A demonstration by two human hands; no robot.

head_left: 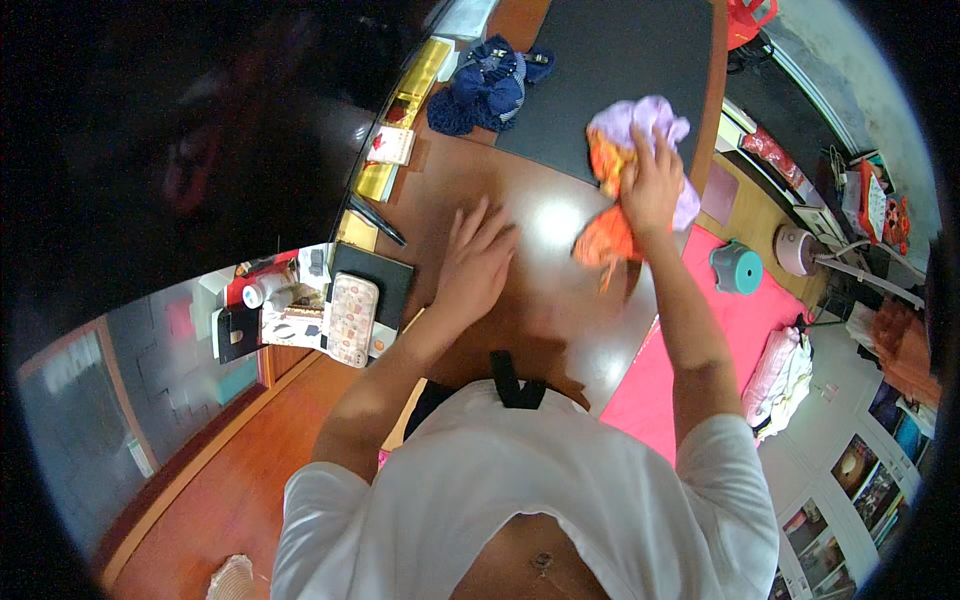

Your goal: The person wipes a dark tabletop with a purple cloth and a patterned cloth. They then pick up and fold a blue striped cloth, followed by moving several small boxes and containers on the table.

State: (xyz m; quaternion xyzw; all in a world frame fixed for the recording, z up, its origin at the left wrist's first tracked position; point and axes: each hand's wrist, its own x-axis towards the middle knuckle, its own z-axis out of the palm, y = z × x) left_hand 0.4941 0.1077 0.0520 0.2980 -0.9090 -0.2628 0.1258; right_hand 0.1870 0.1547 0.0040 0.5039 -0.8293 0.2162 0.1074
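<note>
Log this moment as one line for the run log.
right hand: grips orange-and-lilac cloth | left hand: flat on wooden desk

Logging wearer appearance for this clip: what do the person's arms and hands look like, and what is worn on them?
Both forearms are bare. The left hand and right hand wear no gloves; no rings, watch or bracelets are visible. Short white T-shirt sleeves end at the upper arms.

We held the crumpled cloth [640, 160] above the table [540, 210] toward its right edge; a folded garment [490, 85] lay at the far edge, a phone [350, 320] at the left edge.
</note>
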